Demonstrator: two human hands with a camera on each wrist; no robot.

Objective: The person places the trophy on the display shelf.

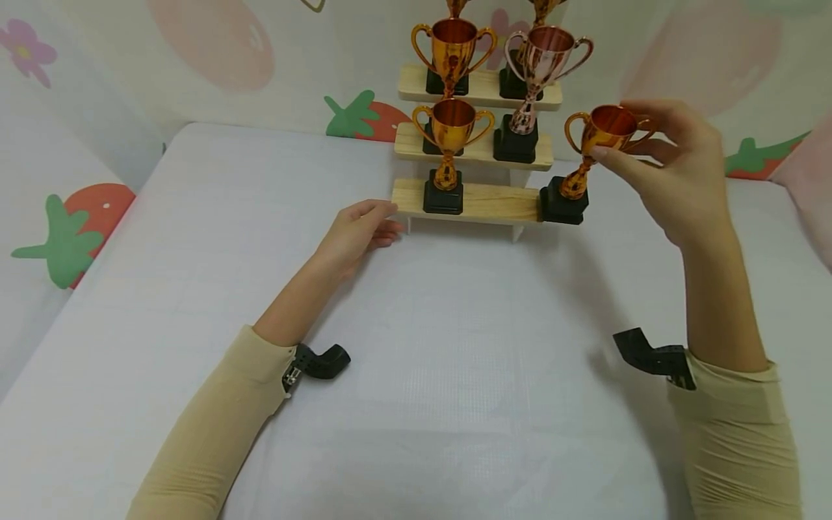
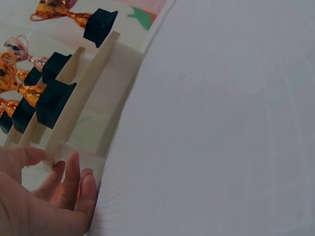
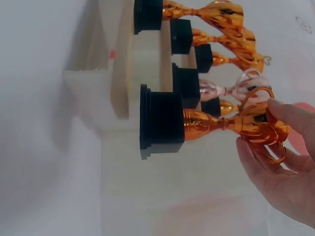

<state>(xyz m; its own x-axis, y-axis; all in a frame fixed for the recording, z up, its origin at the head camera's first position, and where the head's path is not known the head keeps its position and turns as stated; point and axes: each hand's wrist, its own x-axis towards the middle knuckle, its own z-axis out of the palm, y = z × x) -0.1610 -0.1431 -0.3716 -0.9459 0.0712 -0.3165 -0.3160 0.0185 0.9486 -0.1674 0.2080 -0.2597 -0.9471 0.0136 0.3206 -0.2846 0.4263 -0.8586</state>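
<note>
My right hand (image 1: 682,173) grips a small orange-gold trophy (image 3: 211,123) by its cup, thumb on the near side and fingers behind. The trophy is tilted, its black square base at the right end of the lowest board of a three-tier wooden display stand (image 1: 494,202). At that board's left end, my left hand (image 1: 357,231) pinches the edge, thumb above and fingers underneath, as the left wrist view shows. On the lowest board, toward the left, stands another gold trophy (image 1: 448,137). A rose-gold trophy (image 1: 542,61) stands at the right of the middle board.
More gold trophies stand on the upper boards, including one at the top left (image 1: 451,47). Behind the stand rises a pale wall (image 1: 292,79) with strawberry and flower prints. A white cloth (image 1: 422,361) covers the table.
</note>
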